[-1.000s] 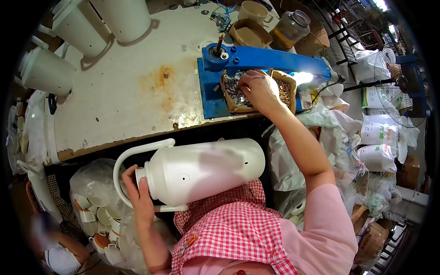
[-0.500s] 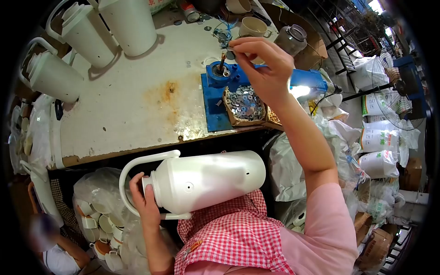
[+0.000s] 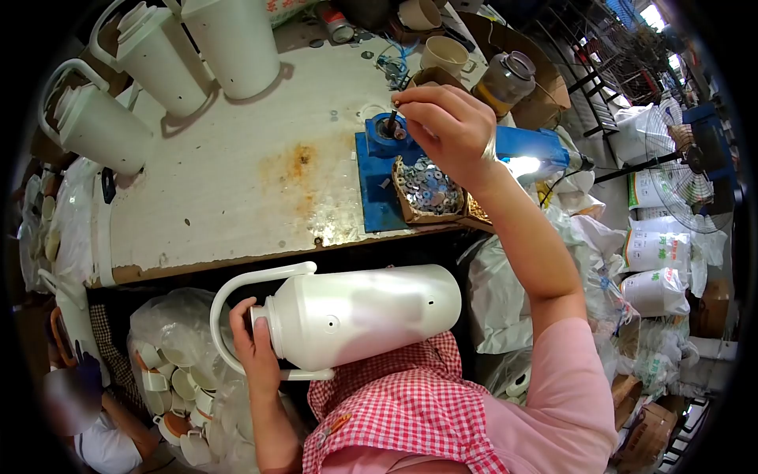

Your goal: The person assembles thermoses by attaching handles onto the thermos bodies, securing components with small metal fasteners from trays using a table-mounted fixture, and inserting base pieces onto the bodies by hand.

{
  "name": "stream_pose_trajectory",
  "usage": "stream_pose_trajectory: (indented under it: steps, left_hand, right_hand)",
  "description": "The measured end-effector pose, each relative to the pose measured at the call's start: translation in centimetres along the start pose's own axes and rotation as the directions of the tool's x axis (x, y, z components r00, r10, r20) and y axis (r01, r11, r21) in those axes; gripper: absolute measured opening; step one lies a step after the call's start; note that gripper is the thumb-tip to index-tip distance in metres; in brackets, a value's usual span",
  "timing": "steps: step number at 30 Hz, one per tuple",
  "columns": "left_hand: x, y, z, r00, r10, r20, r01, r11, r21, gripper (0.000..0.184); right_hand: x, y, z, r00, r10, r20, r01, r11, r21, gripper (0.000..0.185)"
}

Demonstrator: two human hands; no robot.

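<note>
A cream-white insulated jug [image 3: 371, 312] lies on its side across my lap, its curved handle [image 3: 219, 312] to the left. My left hand [image 3: 257, 344] is wrapped round its neck. Two small holes show in the jug's side. Over the bench, my right hand [image 3: 450, 122] is pinched, fingertips at the top of a short upright metal pin [image 3: 392, 120] on a blue bench fixture [image 3: 377, 189]. Something tiny sits at those fingertips; I cannot make it out. Just below that hand is a cardboard box of metal washers [image 3: 430, 188]. A smaller box of brass-coloured pieces [image 3: 477, 210] adjoins it.
Several white jugs [image 3: 162, 67] stand at the bench's back left. A beige cup [image 3: 444, 55] and a jar [image 3: 505, 83] stand behind the fixture. A lit lamp [image 3: 523, 164] is to the right. A bag of cup-like parts [image 3: 178, 383] and another person [image 3: 110, 434] are at lower left.
My right hand has come down and slightly left relative to the fixture, fingertips now at the pin's top. My left hand keeps its hold on the jug. The view has shifted slightly.
</note>
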State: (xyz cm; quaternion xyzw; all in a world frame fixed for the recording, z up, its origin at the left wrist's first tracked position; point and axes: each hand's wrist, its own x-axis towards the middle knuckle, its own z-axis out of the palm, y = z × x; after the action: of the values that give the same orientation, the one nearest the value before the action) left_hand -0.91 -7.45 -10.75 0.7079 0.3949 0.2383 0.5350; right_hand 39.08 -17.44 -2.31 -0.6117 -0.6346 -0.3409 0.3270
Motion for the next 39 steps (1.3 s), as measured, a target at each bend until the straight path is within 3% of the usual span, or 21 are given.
stream_pose_trajectory:
  steps: [3,6,8,9,11,13,14,15,16,17,19,20,21,22,23,24,25,26,27,29,39]
  left_hand:
    - [0.1,-0.7,-0.4,0.994,0.104,-0.016,-0.102,0.991,0.086,0.028]
    - [-1.1,0.7,-2.5,0.986,0.137,-0.098,-0.113,0.969,0.219,0.026]
    - [-3.1,0.8,-6.2,0.961,-0.056,-0.270,0.075,0.995,0.060,0.027]
    - [-3.8,1.8,-8.0,0.939,-0.020,-0.344,0.051,0.995,0.081,0.029]
    - [-4.5,2.7,-10.4,0.849,-0.169,-0.500,0.100,0.982,-0.162,0.034]
    - [-1.8,5.2,-10.5,0.815,-0.184,-0.549,0.091,0.977,-0.192,0.036]
    - [-0.6,6.3,-10.6,0.779,-0.189,-0.598,0.065,0.973,-0.223,0.038]
    - [0.7,6.0,-11.5,0.840,-0.064,-0.538,0.009,0.995,-0.104,0.039]
    - [1.9,5.9,-12.0,0.852,-0.040,-0.522,-0.016,0.995,-0.102,0.038]
    - [3.6,6.6,-11.7,0.862,-0.015,-0.506,-0.042,0.994,-0.101,0.037]
    - [7.1,6.9,-13.0,0.920,0.111,-0.376,-0.161,0.981,-0.105,0.036]
    - [9.0,7.5,-12.5,0.930,0.033,-0.366,-0.161,0.931,-0.327,0.036]
    - [10.9,7.5,-12.8,0.949,0.011,-0.316,-0.135,0.917,-0.375,0.034]
    - [11.9,9.3,-10.5,0.940,0.052,-0.338,-0.138,0.962,-0.237,0.032]
    - [13.1,10.6,-8.7,0.965,0.054,-0.255,-0.129,0.950,-0.286,0.032]
    - [13.8,11.6,-6.2,0.948,0.179,-0.261,-0.190,0.982,-0.019,0.032]
    - [14.9,12.0,-4.2,0.946,0.283,-0.160,-0.298,0.951,-0.084,0.032]
    - [16.4,11.9,-2.6,0.923,0.362,-0.130,-0.355,0.932,0.074,0.034]
    - [18.0,11.7,-0.9,0.968,0.195,-0.155,-0.220,0.961,-0.165,0.036]
    - [18.7,11.7,3.3,0.958,0.279,-0.067,-0.281,0.959,-0.029,0.039]
    - [18.5,11.0,13.1,0.935,0.344,0.085,-0.305,0.903,-0.302,0.032]
  right_hand:
    - [0.0,-0.5,-0.3,1.000,0.017,0.007,-0.017,1.000,0.006,0.020]
    - [-0.7,-2.9,-1.8,0.967,0.205,-0.148,-0.180,0.970,0.166,0.014]
    - [-4.1,-5.6,-4.7,0.891,0.455,0.013,-0.425,0.822,0.379,0.006]
    - [-5.8,-7.1,-5.9,0.830,0.530,0.173,-0.551,0.732,0.401,0.007]
    - [-6.3,-10.5,-6.1,0.622,0.551,0.557,-0.783,0.443,0.436,0.013]
    - [-6.7,-13.6,-3.3,0.517,0.413,0.750,-0.795,-0.094,0.600,0.044]
    - [-2.7,-14.8,-2.1,0.424,0.368,0.828,-0.662,-0.498,0.560,0.058]
    - [-1.3,-13.6,-1.5,0.406,0.370,0.836,-0.693,-0.472,0.545,0.056]
    - [-0.9,-13.0,0.4,0.506,0.473,0.721,-0.726,-0.217,0.652,0.048]
    - [0.1,-13.0,1.1,0.536,0.468,0.703,-0.657,-0.292,0.695,0.043]
    - [2.0,-12.0,-0.3,0.577,0.477,0.663,-0.707,-0.115,0.698,0.041]
    - [2.4,-11.8,-0.7,0.559,0.548,0.622,-0.664,-0.153,0.732,0.039]
    - [2.2,-11.0,-1.1,0.548,0.595,0.588,-0.668,-0.113,0.736,0.037]
    - [1.8,-10.1,-1.6,0.544,0.628,0.556,-0.629,-0.133,0.766,0.037]
    - [1.4,-9.1,-2.2,0.540,0.657,0.526,-0.591,-0.150,0.793,0.037]
    - [0.4,-8.0,-2.6,0.530,0.707,0.467,-0.597,-0.081,0.798,0.038]
    - [-0.8,-7.0,-3.2,0.522,0.751,0.405,-0.602,-0.013,0.798,0.039]
    - [-1.8,-6.0,-4.1,0.469,0.792,0.392,-0.624,-0.017,0.781,0.041]
    - [-3.0,-5.0,-5.1,0.415,0.828,0.377,-0.646,-0.023,0.763,0.044]
    - [-5.4,-2.7,-7.1,0.363,0.878,0.313,-0.668,0.011,0.745,0.049]
    - [-11.7,2.5,-11.6,0.335,0.905,0.262,-0.688,0.045,0.724,0.060]
